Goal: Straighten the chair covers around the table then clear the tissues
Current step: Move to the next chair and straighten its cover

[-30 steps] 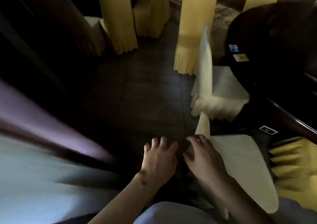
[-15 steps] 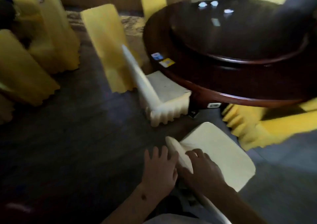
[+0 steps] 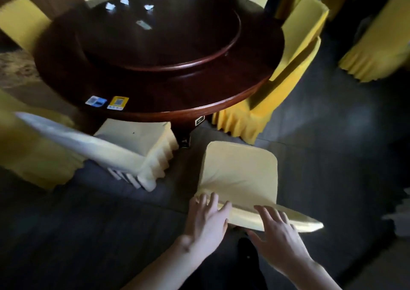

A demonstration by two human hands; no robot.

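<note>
1. Table (image 3: 155, 94): round, dark wood, with a raised turntable (image 3: 162, 36) at its centre; every position below is given relative to this table.
2. Nearest chair (image 3: 239, 178): stands just off the table's near edge, seat facing it, dressed in a pale yellow cover. The cloth lies smooth across the seat but puckers toward the back corner nearest the left hand, which is probably why the hands are working there.
3. Left hand (image 3: 207, 218): rests at the top of this chair's backrest, on the side away from the table, fingers spread and nearly straight against the cloth. It holds nothing.
4. Right hand (image 3: 275, 229): placed along the same backrest edge, fingers splayed flat and pressing. It too grips nothing, so both palms appear set to smooth or tug the cover square.
5. Neighbouring chair (image 3: 133, 143): tucked under the table's near edge, its cover paler and pleated at the skirt.
6. Third chair (image 3: 286, 72): right of the table, deeper yellow, with a fold running across its cover; it likely awaits straightening.
7. Tissues (image 3: 124, 3): small white scraps lying on the turntable's far part, well apart from both hands; blur hides their exact number.
8. Stickers (image 3: 107, 102): blue and yellow, near the table's rim.
</note>
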